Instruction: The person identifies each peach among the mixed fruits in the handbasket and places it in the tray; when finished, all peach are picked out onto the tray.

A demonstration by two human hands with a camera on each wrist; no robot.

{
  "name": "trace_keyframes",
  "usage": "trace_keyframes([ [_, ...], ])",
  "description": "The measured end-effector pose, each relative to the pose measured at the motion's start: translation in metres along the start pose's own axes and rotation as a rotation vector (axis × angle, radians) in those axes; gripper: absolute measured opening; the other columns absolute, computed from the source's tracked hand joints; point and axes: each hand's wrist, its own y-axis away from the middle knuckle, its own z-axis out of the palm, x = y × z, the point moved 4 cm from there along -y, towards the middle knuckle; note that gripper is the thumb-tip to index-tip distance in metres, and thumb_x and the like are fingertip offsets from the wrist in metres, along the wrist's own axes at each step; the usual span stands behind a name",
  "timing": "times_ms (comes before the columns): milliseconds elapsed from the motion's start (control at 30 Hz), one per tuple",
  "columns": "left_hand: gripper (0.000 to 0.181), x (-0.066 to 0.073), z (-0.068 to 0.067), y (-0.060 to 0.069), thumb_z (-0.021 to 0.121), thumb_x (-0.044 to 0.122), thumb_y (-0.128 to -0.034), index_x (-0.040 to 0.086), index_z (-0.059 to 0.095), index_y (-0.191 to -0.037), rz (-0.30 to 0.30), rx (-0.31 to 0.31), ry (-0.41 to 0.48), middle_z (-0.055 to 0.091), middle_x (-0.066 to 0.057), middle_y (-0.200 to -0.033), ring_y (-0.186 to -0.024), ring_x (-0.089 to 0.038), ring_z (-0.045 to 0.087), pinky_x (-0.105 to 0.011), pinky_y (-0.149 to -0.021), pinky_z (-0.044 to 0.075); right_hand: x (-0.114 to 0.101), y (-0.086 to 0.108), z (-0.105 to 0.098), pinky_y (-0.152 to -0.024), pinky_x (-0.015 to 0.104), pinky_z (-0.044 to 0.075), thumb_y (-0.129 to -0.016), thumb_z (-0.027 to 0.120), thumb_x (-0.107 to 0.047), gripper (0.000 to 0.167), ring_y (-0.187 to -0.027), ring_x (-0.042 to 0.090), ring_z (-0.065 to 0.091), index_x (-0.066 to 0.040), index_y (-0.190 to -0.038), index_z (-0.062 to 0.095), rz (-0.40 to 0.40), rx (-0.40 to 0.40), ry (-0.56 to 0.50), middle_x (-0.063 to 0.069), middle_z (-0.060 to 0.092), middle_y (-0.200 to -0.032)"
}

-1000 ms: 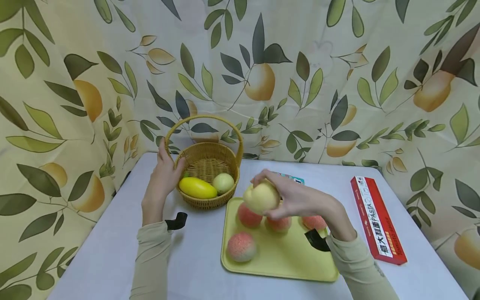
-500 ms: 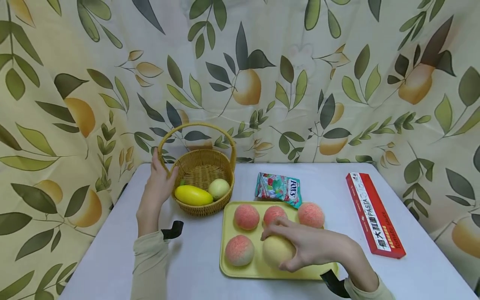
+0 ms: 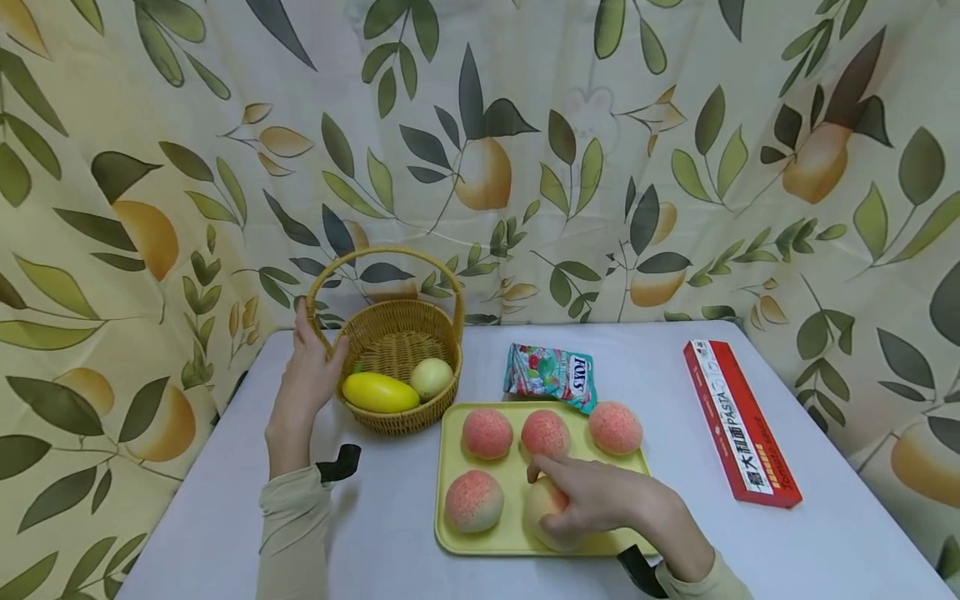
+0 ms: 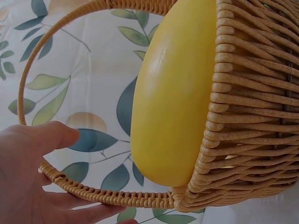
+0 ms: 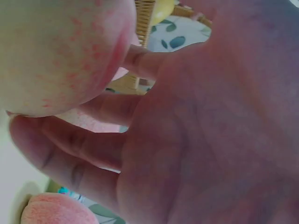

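Note:
In the head view my left hand (image 3: 302,392) holds the left side of the handle of a wicker basket (image 3: 397,333). The left wrist view shows its thumb inside the loop and its fingers (image 4: 84,212) behind the handle. A yellow oval melon-like fruit (image 3: 380,392) and a pale green round fruit (image 3: 431,379) lie in the basket. My right hand (image 3: 592,497) grips a pale peach (image 3: 542,517) with pink speckles (image 5: 65,60) at the front of a yellow tray (image 3: 517,546). Whether this peach touches the tray is hard to tell. Several pink peaches (image 3: 487,433) sit on the tray around it.
Behind the tray lies a teal FOX'S candy bag (image 3: 551,372), its lower corner at the tray's back rim. A red pasta box (image 3: 742,425) lies on the white table at the right. A leaf-patterned cloth (image 3: 480,167) hangs behind the table.
My right hand has lowered the pale peach from above the tray to its front middle and turned it slightly, showing its pink side. The left hand stays at the basket handle.

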Motion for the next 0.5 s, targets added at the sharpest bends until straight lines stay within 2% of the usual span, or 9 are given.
trace_keyframes([
  [100, 0.092, 0.001, -0.001, 0.0, 0.036, 0.054, -0.1068, 0.021, -0.034, -0.158, -0.003, -0.005, 0.003, -0.002, -0.03, -0.17, -0.123, -0.064, 0.052, -0.073, -0.1, 0.045, -0.001, 0.0, 0.0, -0.073, 0.022, 0.043, -0.085, 0.075, -0.034, 0.044, -0.081, 0.004, 0.053, -0.022, -0.122, 0.055, 0.041, -0.023, -0.005, -0.007, 0.055, -0.1],
  [267, 0.093, 0.001, -0.004, -0.001, 0.036, 0.055, -0.1065, 0.022, -0.035, -0.157, -0.026, -0.014, 0.007, -0.004, -0.029, -0.17, -0.127, -0.065, 0.049, -0.074, -0.105, 0.041, -0.005, 0.003, -0.007, -0.097, 0.034, 0.049, -0.09, 0.074, -0.039, 0.048, -0.106, 0.011, 0.057, -0.023, -0.131, 0.057, 0.103, -0.067, -0.007, -0.003, 0.055, -0.13],
  [367, 0.093, 0.001, -0.008, -0.002, 0.036, 0.056, -0.1062, 0.022, -0.034, -0.157, -0.026, -0.012, 0.01, -0.004, -0.029, -0.17, -0.13, -0.065, 0.046, -0.074, -0.106, 0.04, -0.009, 0.004, -0.019, -0.112, 0.048, 0.046, -0.093, 0.073, -0.044, 0.057, -0.126, 0.019, 0.056, -0.019, -0.141, 0.056, 0.14, -0.057, -0.032, 0.002, 0.054, -0.145],
  [433, 0.093, 0.0, -0.01, -0.002, 0.035, 0.057, -0.106, 0.022, -0.033, -0.158, -0.023, -0.013, 0.013, -0.004, -0.029, -0.17, -0.133, -0.065, 0.043, -0.075, -0.107, 0.038, -0.014, 0.006, -0.031, -0.114, 0.055, 0.044, -0.094, 0.07, -0.046, 0.061, -0.133, 0.025, 0.054, -0.014, -0.144, 0.054, 0.129, -0.029, -0.055, 0.007, 0.055, -0.148],
  [500, 0.091, -0.002, -0.013, 0.0, 0.035, 0.058, -0.1059, 0.022, -0.03, -0.159, -0.024, -0.011, 0.015, -0.004, -0.028, -0.171, -0.138, -0.064, 0.037, -0.076, -0.109, 0.035, -0.02, 0.008, -0.045, -0.114, 0.056, 0.044, -0.096, 0.067, -0.049, 0.062, -0.134, 0.027, 0.056, -0.015, -0.146, 0.053, 0.126, 0.004, -0.092, 0.008, 0.056, -0.149],
])
